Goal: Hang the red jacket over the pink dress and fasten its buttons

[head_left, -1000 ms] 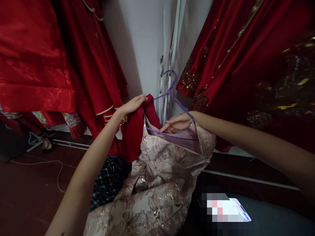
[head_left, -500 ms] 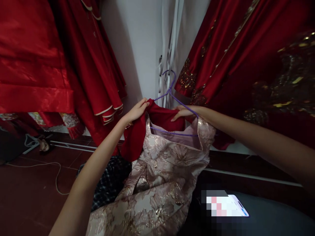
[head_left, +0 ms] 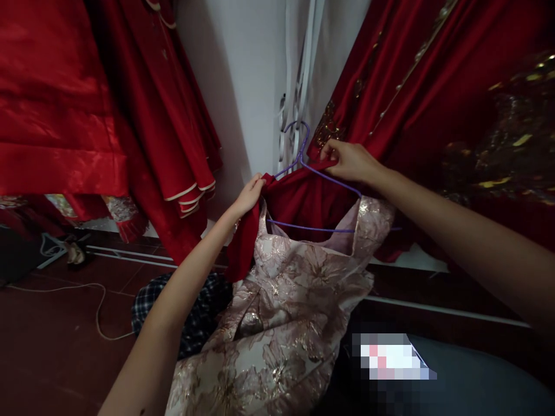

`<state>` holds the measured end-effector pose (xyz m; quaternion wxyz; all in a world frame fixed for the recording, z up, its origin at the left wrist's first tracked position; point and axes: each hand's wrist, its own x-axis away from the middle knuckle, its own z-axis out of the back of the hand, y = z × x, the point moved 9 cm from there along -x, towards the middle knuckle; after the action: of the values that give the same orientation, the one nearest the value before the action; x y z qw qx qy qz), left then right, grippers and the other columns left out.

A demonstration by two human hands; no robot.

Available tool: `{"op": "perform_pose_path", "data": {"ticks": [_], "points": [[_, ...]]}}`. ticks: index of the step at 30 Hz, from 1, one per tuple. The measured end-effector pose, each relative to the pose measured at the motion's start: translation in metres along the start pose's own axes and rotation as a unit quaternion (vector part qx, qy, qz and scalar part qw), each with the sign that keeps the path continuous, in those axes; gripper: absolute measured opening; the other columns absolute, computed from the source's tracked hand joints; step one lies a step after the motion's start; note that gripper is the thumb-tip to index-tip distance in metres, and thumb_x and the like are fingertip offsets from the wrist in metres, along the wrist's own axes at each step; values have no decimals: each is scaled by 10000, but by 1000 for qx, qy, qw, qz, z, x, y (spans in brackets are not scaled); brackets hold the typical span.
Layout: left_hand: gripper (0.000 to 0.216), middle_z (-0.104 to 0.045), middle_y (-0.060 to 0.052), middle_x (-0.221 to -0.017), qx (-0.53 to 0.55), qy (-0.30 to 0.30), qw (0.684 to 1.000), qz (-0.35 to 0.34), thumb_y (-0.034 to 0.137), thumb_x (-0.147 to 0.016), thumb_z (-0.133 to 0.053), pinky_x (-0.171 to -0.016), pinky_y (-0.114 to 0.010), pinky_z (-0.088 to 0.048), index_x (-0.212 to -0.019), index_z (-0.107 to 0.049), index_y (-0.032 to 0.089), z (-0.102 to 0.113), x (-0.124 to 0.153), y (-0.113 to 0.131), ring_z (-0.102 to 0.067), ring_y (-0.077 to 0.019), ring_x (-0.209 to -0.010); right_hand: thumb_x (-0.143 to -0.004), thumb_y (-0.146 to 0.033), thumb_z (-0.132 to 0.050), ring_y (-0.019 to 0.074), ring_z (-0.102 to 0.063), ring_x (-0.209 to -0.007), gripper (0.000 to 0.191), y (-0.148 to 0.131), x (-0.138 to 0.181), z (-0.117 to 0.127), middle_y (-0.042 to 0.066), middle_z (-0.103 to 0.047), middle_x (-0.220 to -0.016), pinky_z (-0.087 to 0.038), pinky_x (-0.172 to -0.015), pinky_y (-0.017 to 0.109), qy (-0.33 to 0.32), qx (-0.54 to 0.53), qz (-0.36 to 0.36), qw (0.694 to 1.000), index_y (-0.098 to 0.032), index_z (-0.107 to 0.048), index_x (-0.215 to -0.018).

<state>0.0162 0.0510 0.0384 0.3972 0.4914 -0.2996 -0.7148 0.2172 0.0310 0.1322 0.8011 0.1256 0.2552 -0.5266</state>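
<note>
A pale pink dress (head_left: 303,277) with a shiny floral pattern hangs on a purple wire hanger (head_left: 299,147), its skirt spreading down toward me. Behind its neckline is a dark red garment (head_left: 312,199), partly hidden by the dress. My left hand (head_left: 251,195) is closed on the red cloth at the left end of the hanger. On the other side, my right hand (head_left: 349,160) pinches the red garment's upper edge beside the hanger's right arm. The red cloth is stretched between both hands, and some hangs down below my left hand.
Red garments (head_left: 173,115) hang on the left, and red ones with gold trim (head_left: 403,104) on the right. A dark checked cloth (head_left: 150,300) lies below my left arm. A cable (head_left: 102,312) runs over the floor. A lit, blurred-out screen (head_left: 392,355) is at lower right.
My right hand has moved up and to the right from inside the neckline, drawing the red cloth's edge up to the hanger's arm. My left hand stays at the left shoulder.
</note>
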Motion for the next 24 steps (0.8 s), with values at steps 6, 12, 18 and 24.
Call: {"op": "perform_pose_path", "data": {"ticks": [6, 12, 18, 24], "points": [[247, -374, 27, -662, -11, 2, 1000, -23, 273, -897, -351, -723, -229, -363, -667, -318, 191, 5, -2, -2, -414, -100, -661, -718, -267, -607, 150, -548, -735, 272, 58, 28, 7, 35, -645, -857, -300, -600, 257, -38, 88, -60, 994, -216, -626, -984], [231, -364, 23, -665, -11, -2, 999, -50, 240, -896, -344, -705, -223, -358, -672, -319, 191, -1, 0, 3, -406, -100, -660, -630, -84, -654, 191, -532, -873, 321, 138, 82, 9, 138, -586, -1007, -355, -665, 299, -45, 165, -82, 982, -177, -624, -936], [214, -398, 16, -700, -26, 9, 998, -54, 292, -903, -331, -738, -237, -360, -713, -346, 196, -7, 11, 10, -419, -110, -696, -643, -109, -708, 119, -529, -627, 308, 159, 123, 29, 56, -622, -764, -382, -616, 288, 37, 42, -180, 982, -234, -552, -877], [217, -402, 17, -694, -60, 18, 993, -99, 324, -907, -341, -720, -237, -377, -729, -352, 201, 1, 23, 25, -433, -107, -682, -495, -592, -724, 107, -515, -583, 443, 138, 136, 43, 19, -610, -635, -349, -532, 333, -69, -113, -298, 945, -213, -602, -689]]}}
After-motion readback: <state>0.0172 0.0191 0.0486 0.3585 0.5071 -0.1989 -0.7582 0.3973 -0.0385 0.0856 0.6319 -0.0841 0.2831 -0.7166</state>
